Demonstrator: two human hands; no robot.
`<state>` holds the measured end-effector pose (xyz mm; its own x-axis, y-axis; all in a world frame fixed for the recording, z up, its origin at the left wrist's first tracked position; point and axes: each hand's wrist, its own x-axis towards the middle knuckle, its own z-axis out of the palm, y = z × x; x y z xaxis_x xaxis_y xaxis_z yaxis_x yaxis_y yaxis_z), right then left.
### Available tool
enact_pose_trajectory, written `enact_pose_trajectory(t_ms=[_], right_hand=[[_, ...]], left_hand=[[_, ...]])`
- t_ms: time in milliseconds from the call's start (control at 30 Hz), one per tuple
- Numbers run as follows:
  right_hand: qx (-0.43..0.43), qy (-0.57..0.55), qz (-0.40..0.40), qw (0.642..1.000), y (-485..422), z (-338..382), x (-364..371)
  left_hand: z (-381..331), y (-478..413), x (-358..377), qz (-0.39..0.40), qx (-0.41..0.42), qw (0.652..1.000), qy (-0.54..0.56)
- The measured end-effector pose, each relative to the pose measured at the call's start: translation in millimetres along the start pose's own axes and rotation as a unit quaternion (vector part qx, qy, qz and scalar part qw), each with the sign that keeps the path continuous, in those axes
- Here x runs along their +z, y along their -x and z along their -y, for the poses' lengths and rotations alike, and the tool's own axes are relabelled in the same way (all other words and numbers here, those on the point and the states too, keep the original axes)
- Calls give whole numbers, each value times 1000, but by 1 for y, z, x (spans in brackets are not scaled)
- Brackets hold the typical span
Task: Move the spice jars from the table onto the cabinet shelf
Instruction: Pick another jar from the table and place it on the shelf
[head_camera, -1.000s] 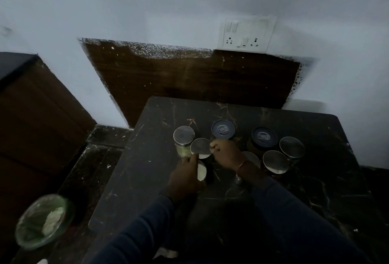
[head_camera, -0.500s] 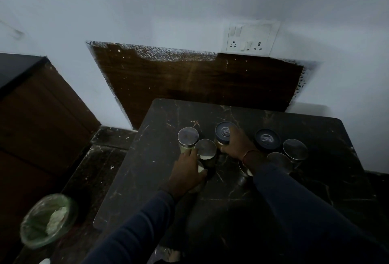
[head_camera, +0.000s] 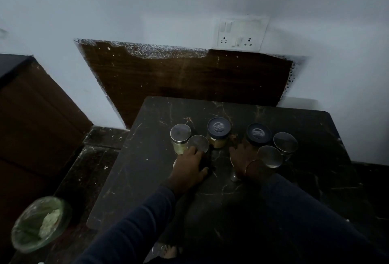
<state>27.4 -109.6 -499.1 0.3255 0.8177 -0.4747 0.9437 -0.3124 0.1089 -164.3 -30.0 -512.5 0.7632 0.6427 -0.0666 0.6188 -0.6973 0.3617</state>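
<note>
The spice jars [head_camera: 219, 130] are clustered at the middle of the table [head_camera: 147, 179]. Toward the table's front edge, a half-hidden jar [head_camera: 174, 163] is gripped from above by the left hand [head_camera: 189, 165]. A second jar [head_camera: 233, 177] is covered by the right hand [head_camera: 242, 157], whose grip cannot be told.

light: dim | wall [head_camera: 147, 0]: white | wood panel [head_camera: 189, 74] below socket plate [head_camera: 240, 33] | floor [head_camera: 84, 169]: dark marble | green-lined bin [head_camera: 40, 223]

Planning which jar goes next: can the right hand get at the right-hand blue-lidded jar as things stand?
Probably yes: the right hand lies at the near side of the blue-lidded jar, with nothing standing between them.
</note>
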Motion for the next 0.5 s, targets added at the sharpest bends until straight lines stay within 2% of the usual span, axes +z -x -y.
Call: enact_pose_trajectory(t_ms=[67,100,167,200,367,433,500], right_hand=[[-37,-82,-1,996,7,-4,-2],[-45,-182,1,982,11,-7,-9],[-47,-393,11,918,19,-14,-30],[-57,-461,14,886,23,-17,-44],[-111,-556,-7,823,31,-33,-96],[-114,-568,-27,815,31,-35,-102],[-111,-572,-59,811,29,-33,-105]], left_hand=[[-2,-2,2,-25,5,999,33],[-5,-3,1,-43,6,996,76],[-11,-4,-5,-67,5,974,214],[-14,-3,-11,-66,3,956,285],[-18,-3,-47,4,-32,845,534],[-16,-4,-56,28,-30,817,575],[-16,-4,-63,32,-29,805,591]])
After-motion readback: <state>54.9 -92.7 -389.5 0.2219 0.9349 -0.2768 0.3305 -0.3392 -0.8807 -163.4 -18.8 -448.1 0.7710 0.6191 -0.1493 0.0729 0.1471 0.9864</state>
